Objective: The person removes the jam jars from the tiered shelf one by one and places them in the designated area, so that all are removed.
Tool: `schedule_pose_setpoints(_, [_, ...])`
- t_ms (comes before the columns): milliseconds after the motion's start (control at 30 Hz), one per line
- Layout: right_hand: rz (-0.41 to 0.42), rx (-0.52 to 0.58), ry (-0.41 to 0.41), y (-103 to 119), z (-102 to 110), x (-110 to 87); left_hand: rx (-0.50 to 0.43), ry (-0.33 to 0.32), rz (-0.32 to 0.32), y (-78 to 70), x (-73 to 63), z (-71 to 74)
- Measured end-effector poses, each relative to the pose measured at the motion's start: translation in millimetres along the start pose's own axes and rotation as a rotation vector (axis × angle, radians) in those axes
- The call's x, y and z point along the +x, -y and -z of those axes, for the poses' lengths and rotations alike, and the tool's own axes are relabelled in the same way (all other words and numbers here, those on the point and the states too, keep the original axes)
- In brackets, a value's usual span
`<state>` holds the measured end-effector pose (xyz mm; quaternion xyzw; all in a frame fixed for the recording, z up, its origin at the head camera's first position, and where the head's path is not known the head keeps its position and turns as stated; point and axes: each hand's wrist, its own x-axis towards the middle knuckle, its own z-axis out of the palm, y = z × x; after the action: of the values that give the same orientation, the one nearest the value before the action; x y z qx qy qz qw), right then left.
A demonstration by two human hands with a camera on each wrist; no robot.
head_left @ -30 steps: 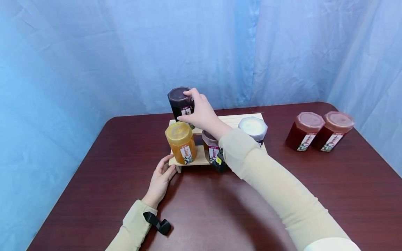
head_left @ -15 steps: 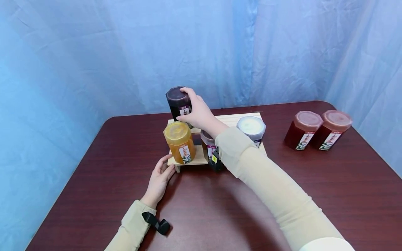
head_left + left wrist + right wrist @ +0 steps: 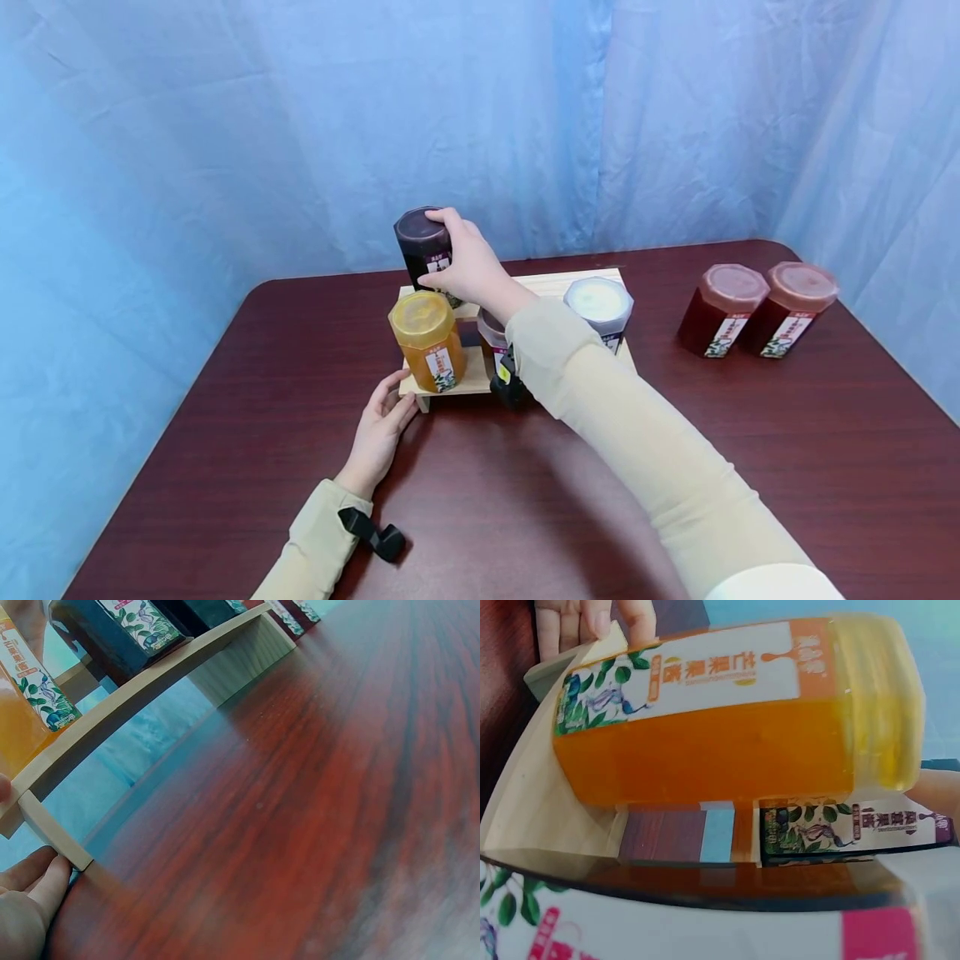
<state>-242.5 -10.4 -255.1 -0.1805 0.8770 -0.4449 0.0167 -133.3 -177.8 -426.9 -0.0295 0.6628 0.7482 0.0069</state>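
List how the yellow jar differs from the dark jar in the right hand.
Colour: the yellow jar is orange-yellow; the dark jar looks nearly black.
Place: the yellow jar stands on the rack's front step; the dark jar is farther back, at the rear step.
Contact: the right hand grips the dark jar; the yellow jar stands ungripped.
Both have faceted sides and leafy labels.

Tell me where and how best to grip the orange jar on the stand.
Probably the upper sides, just below its yellow lid, coming from the front: the orange jar stands upright with flat, faceted sides, while the dark jar in the right hand crowds it from behind.
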Motion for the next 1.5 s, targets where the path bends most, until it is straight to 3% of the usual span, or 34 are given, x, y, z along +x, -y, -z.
schedule_pose_setpoints(367, [0.01,-0.032,-0.026,5.2,-5.5,1.5,0.002,0.0,-0.015,-2.9,-0.7,1.7])
schedule_pose_setpoints(667, [0.02,-0.053,-0.047,3.5,-6.7,-1.1,-0.014,0.002,0.008,-2.2,-1.6,1.2])
schedule_pose_setpoints(1267, [0.02,0.022,-0.12,1.7,-9.0,-2.8,-0.009,0.001,0.005,-1.1,-0.2,2.8])
schedule_pose_setpoints(1500, [0.033,0.102,-0.173,3.5,-10.1,-4.7,-0.026,-0.006,-0.003,-1.5,-0.6,3.8])
